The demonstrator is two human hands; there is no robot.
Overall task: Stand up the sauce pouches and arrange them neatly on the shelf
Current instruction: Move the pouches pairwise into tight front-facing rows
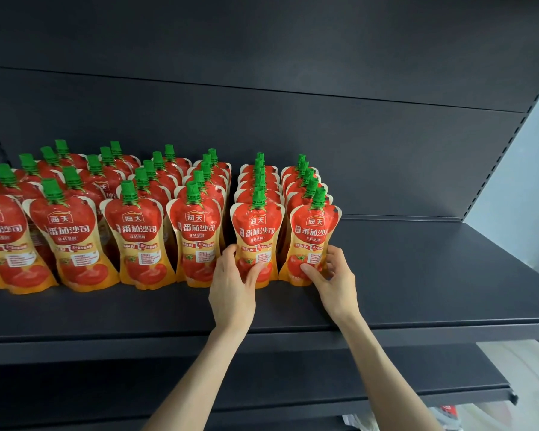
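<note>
Several rows of red-and-yellow tomato sauce pouches with green caps stand upright on the dark shelf [417, 275], running front to back. My left hand [234, 284] grips the base of the front pouch of the second row from the right [257, 234]. My right hand [333, 275] holds the lower part of the front pouch of the rightmost row [313, 231]. Both pouches stand upright at the front of their rows. More rows of pouches [134, 231] fill the shelf to the left.
The shelf's right part beyond the last row is bare dark board. A dark back panel [293, 119] rises behind the pouches. A lower shelf [386, 374] juts out beneath, with white and red packaging [448, 412] below it at the bottom right.
</note>
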